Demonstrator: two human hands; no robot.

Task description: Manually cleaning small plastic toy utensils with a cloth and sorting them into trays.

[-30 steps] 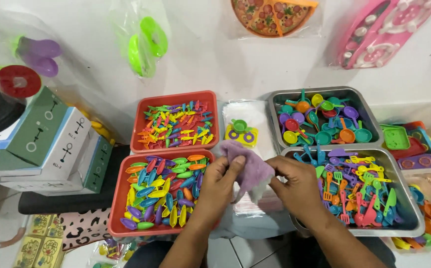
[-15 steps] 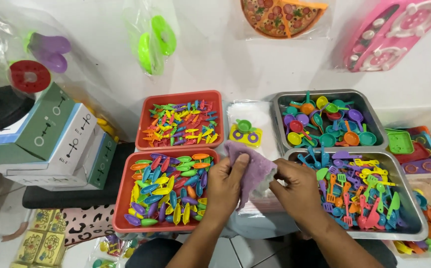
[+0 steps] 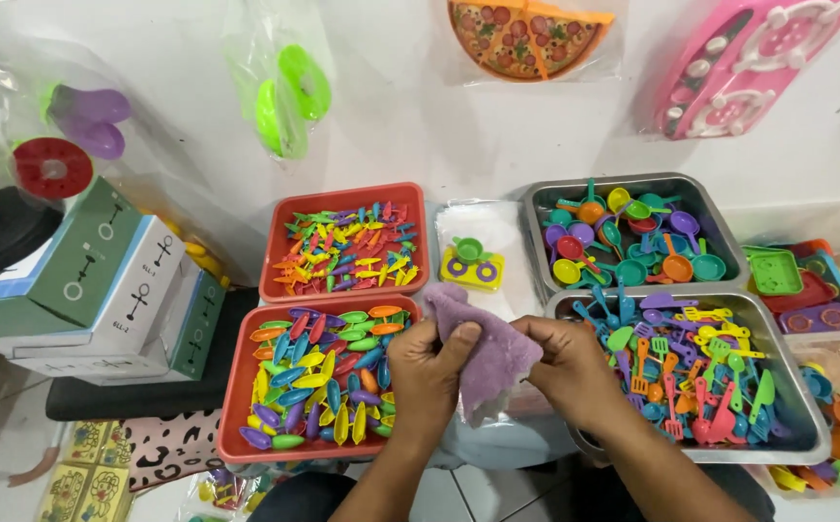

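While both hands pinch it, the purple cloth (image 3: 483,343) hangs crumpled, fuzzy.

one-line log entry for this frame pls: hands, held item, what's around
left hand: grips purple cloth | right hand: grips same cloth | left: red tray of colourful toy pieces | right: metal tray of toy utensils

Toy pizza (image 3: 528,34): top cut off by upper edge; pink toy stove (image 3: 749,63): right end cropped; purple cloth (image 3: 483,348): sides covered by both hands; yellow packets (image 3: 76,478): cut off at the bottom edge; far-right bins (image 3: 826,290): contents too small to tell.
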